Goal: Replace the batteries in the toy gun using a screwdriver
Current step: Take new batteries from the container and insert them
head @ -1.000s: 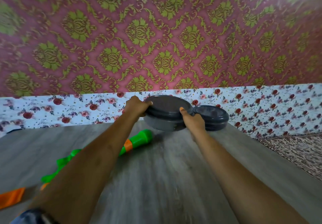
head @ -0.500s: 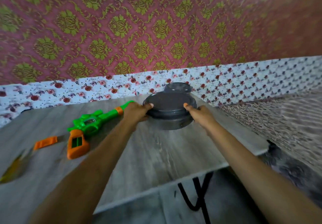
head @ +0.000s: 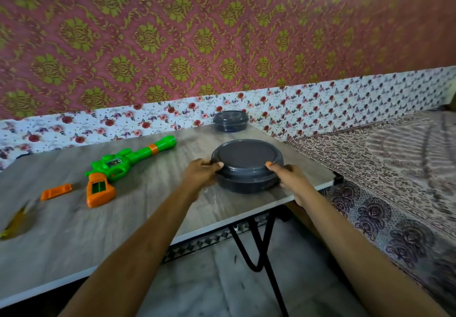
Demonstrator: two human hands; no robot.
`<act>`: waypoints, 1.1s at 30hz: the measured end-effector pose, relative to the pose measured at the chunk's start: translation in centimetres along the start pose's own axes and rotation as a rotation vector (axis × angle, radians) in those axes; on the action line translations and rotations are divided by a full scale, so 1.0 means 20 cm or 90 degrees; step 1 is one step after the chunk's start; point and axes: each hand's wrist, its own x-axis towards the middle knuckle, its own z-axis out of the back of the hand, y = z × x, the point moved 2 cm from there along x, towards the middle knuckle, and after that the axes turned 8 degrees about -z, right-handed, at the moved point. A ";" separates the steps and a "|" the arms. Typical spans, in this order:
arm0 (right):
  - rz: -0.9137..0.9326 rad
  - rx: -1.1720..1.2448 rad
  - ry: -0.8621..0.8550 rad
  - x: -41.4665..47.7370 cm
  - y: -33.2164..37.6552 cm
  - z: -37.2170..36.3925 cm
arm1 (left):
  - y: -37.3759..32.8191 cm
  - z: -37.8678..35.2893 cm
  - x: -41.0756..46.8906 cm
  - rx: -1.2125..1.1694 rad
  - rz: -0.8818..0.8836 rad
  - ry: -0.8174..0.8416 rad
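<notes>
Head view: near the right edge of a grey wood-grain table (head: 123, 223), close to its front right corner, a round dark lidded container (head: 248, 168) was clamped between the left hand (head: 199, 176) and the right hand (head: 291, 181), fingers curled round its sides, thumbs on the lid's rim. The green toy gun (head: 123, 166) lay flat left of centre, well apart from both hands. Its long axis ran diagonally, muzzle toward the far right corner, orange grip toward the front left. An orange cover (head: 56, 191) lay near the grip's left. A smaller container (head: 230, 121) stood at the far right corner.
</notes>
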 end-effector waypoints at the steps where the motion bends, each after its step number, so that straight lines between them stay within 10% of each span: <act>1: 0.016 0.004 0.013 0.00 -0.01 0.00 | -0.01 0.02 0.00 0.062 -0.019 0.013; 8: 0.189 -0.238 -0.019 0.04 -0.11 -0.08 | -0.15 0.01 -0.03 0.540 -0.395 0.260; 33: 0.173 -0.267 -0.176 0.06 -0.11 -0.14 | -0.39 -0.11 0.09 0.783 -0.609 0.501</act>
